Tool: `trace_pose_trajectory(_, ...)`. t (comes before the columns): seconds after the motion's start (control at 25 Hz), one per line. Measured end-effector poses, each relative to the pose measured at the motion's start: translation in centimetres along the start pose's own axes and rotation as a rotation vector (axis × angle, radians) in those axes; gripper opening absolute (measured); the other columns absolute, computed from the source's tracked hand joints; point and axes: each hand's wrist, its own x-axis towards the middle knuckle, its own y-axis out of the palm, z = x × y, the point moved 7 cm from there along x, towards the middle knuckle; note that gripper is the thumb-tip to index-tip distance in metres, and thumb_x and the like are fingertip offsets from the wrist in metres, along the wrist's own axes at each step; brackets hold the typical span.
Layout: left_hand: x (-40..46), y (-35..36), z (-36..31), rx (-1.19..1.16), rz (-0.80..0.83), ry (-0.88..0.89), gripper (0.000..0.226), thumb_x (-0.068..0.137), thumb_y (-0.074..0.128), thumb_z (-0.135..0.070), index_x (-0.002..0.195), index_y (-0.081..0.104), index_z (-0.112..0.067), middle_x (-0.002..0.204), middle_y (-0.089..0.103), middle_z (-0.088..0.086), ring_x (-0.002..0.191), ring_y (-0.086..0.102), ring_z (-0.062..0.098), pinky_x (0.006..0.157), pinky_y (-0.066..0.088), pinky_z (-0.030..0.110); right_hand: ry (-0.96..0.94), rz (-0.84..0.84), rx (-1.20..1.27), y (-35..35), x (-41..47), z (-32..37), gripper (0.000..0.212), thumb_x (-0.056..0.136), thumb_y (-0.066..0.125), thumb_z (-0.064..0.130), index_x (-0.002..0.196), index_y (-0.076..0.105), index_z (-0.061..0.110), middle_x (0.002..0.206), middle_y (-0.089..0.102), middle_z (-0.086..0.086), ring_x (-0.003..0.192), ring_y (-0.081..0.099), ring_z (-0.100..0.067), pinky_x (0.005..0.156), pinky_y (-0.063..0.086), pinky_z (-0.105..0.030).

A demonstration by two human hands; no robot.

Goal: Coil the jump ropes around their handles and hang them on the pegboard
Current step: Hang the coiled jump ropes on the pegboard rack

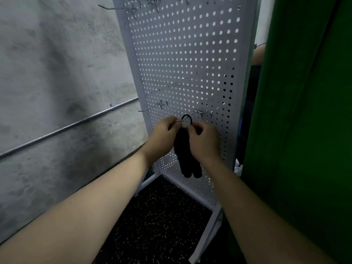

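Observation:
A white pegboard (188,60) stands upright in front of me. Low on it, a metal hook (196,112) juts out toward me. A black coiled jump rope (187,159) with two black handles hangs down between my hands, and its small black loop (187,118) sits around the hook's shaft. My left hand (163,138) pinches the free tip of the hook. My right hand (203,141) pinches the rope just below the loop. Both hands cover the upper part of the bundle.
Another bare hook (150,108) sticks out to the left of the one in use. Several more hooks (133,8) sit along the pegboard's top. A grey concrete wall with a metal conduit (66,128) is on the left, a green curtain (304,111) on the right, speckled black floor (162,216) below.

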Motion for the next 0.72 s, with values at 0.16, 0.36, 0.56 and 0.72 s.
trace_pose_trajectory(0.16,-0.6,-0.3,0.0,0.039,-0.004,0.026,0.021,0.106,0.055,-0.021,0.108,0.070,-0.008,0.100,0.070,0.003,0.078,0.061,0.003,0.067,0.044,0.010,0.028,0.006,-0.018,-1.0,-0.5,0.2,0.014,0.100,0.063,0.025,0.096,0.073,0.017,0.081,0.064,0.010,0.072,0.058,-0.002,0.059,0.040,-0.018)
trace_pose_trajectory(0.36,-4.7,-3.1,1.1,0.183,0.123,-0.044,0.037,0.103,0.062,-0.026,0.140,0.062,-0.027,0.129,0.067,0.000,0.109,0.063,0.015,0.101,0.050,0.034,0.066,0.057,0.060,-1.9,-3.9,1.5,0.013,0.097,0.069,0.029,0.099,0.064,0.017,0.083,0.062,0.010,0.076,0.060,-0.002,0.062,0.046,-0.019)
trace_pose_trajectory(0.56,-13.2,-12.1,1.3,0.276,0.092,-0.082,0.057,0.098,0.068,-0.017,0.145,0.045,-0.039,0.126,0.066,0.000,0.095,0.063,0.013,0.099,0.047,0.025,0.002,0.316,0.142,1.1,-9.8,6.7,0.019,0.093,0.073,0.035,0.101,0.069,0.017,0.089,0.072,0.005,0.080,0.067,-0.005,0.068,0.049,-0.019)
trace_pose_trajectory(0.72,-22.5,-21.2,1.7,0.327,-0.022,-0.180,0.058,0.098,0.069,-0.016,0.151,0.046,-0.026,0.128,0.063,0.002,0.102,0.064,0.021,0.091,0.044,0.012,-0.150,0.529,0.154,5.9,-17.7,12.6,0.013,0.091,0.076,0.033,0.092,0.070,0.022,0.079,0.071,0.004,0.072,0.065,-0.005,0.068,0.048,-0.021)
